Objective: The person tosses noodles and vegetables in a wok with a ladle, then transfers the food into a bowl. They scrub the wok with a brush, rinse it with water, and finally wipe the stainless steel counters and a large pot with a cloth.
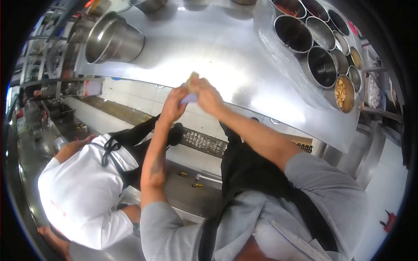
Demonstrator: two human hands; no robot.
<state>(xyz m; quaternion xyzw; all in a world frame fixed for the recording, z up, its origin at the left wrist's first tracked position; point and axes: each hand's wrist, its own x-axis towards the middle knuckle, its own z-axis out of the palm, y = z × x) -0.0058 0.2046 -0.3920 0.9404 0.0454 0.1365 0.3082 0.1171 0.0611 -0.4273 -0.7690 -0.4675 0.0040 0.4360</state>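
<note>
The steel pots come first. Far off to the right of where the hands meet, a cluster of round steel tubs sits sunk in the counter (244, 48). The nearest tub (344, 93) holds pale yellow-tan chunks. The one just beyond it, the deep tub (322, 65), looks bare inside, and so does the wide tub (294, 32) further on. At the far end, one tub (289, 6) shows something reddish, though I can't make out what. Up and to the left of the grip, well apart from it, a big steel bucket (114, 39) stands on the same counter. Its mouth faces away and its inside is too dark to read.

The person in the grey shirt and black apron has both arms stretched out over the near edge of the counter. The left hand (174, 104) and right hand (208, 96) are pressed close together, fingers curled in and pinching a small tan piece (192, 79). It pokes up just past the fingertips of both. Right beneath it, tucked between the two hands, a bluish piece (189, 98) shows. I can't tell which hand bears it.

Below and to the left of the grip, a co-worker in a white jacket (82, 191) bends low, well apart from the hands.
</note>
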